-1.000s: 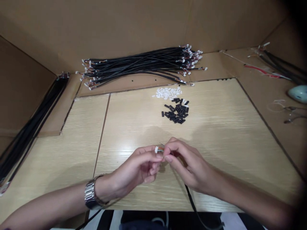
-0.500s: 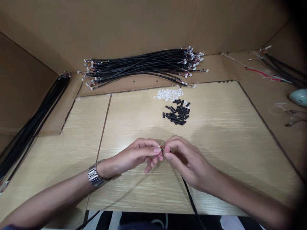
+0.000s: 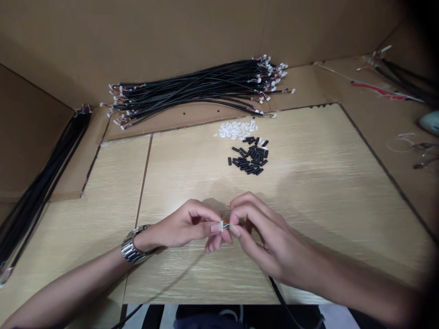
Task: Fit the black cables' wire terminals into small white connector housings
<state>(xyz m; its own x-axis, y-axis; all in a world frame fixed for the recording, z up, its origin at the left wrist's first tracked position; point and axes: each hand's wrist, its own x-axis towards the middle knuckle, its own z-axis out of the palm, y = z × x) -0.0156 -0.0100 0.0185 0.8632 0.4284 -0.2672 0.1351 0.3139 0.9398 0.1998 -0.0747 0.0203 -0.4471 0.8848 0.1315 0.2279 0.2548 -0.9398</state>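
Between my hands is a small white connector (image 3: 222,225) with thin coloured wires (image 3: 226,224) coming out of its right side. My left hand (image 3: 192,226), with a metal watch on the wrist, pinches the connector between thumb and forefinger. The thumb and forefinger of my right hand (image 3: 257,224) are closed on the wires just beside it. A black cable (image 3: 279,294) runs from under my right hand over the front table edge. Beyond my hands lie a pile of short black tubes (image 3: 252,157) and a pile of small white connector housings (image 3: 236,130).
A big bundle of black cables (image 3: 192,87) with white connectors lies at the back on cardboard. Another bundle (image 3: 48,164) runs along the left side. More cables (image 3: 408,80), a red wire (image 3: 379,91) and a pale rounded object (image 3: 430,122) are at the right. Cardboard walls (image 3: 171,36) enclose the table.
Both hands have shifted slightly left and down. The white connector now shows clearly at my left fingertips, with the wires straight between the two hands. The camera view has tilted a little.
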